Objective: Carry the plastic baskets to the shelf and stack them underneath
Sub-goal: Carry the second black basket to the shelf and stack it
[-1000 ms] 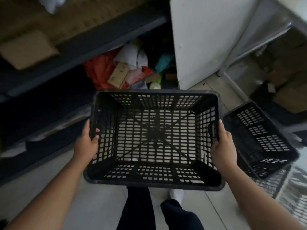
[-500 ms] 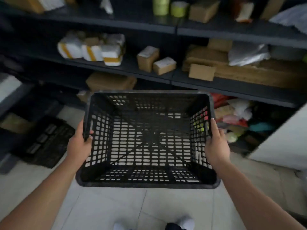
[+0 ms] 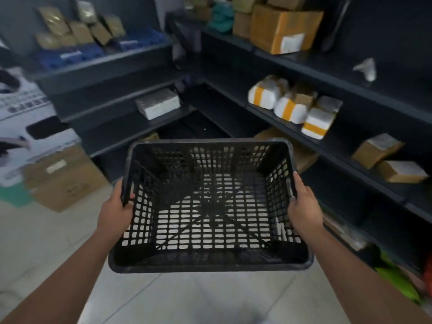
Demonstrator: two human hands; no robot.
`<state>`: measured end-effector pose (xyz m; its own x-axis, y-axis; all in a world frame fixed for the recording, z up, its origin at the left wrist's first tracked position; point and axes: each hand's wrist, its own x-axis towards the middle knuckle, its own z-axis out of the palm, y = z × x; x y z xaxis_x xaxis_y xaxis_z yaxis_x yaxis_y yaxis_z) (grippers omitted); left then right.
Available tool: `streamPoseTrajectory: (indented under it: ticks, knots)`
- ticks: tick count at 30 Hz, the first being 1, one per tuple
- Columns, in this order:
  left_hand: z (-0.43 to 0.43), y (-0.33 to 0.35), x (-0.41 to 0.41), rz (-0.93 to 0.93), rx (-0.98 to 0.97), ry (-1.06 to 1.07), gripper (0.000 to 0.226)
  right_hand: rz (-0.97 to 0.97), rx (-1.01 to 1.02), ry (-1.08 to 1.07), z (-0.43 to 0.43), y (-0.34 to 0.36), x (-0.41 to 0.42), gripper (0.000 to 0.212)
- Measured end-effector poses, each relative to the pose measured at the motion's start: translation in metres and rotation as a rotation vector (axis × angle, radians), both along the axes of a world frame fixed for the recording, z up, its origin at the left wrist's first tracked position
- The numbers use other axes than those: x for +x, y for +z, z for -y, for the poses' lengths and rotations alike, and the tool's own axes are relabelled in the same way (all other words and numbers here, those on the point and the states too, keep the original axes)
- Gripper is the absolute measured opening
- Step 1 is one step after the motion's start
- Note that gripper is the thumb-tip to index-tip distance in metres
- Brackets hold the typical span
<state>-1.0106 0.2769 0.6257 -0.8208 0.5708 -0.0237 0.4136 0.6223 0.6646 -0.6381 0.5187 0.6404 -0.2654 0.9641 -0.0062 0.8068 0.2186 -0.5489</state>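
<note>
1. Black plastic basket [image 3: 210,206] sits centre frame, held in the air above the tiled floor [image 3: 35,242], empty, open top facing the camera.
2. Left hand [image 3: 115,210] is clamped on the basket's left rim, thumb hooked inside.
3. Right hand [image 3: 304,206] grips the right rim the same way.
4. Dark shelf [image 3: 339,146] with parcels runs along the right of the frame; another shelf unit stands upper left.

Dark metal shelving [image 3: 292,59] meeting in a corner, cardboard boxes [image 3: 282,26], pale tiled floor [image 3: 46,242]
</note>
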Motion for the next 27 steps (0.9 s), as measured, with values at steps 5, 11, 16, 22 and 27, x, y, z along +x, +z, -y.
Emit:
streamPoseTrajectory:
  ticks: [5,11,16,22,27]
  knots:
    - [-0.011,-0.014,-0.072,0.039,0.051,0.124,0.046,0.022,0.015,0.157,-0.06,-0.002,-0.108,0.07]
    - [-0.068,-0.043,-0.149,0.046,0.053,0.27,0.057,0.004,0.008,0.331,-0.168,-0.037,-0.238,0.069]
    - [-0.117,-0.062,-0.217,0.052,0.003,0.389,0.057,0.017,-0.048,0.423,-0.243,-0.051,-0.346,0.067]
    - [-0.161,-0.102,-0.308,0.116,-0.029,0.469,0.059,0.057,-0.104,0.505,-0.304,-0.086,-0.469,0.068]
    - [-0.197,-0.155,-0.397,0.197,-0.051,0.486,0.059,0.106,-0.148,0.475,-0.338,-0.132,-0.565,0.067]
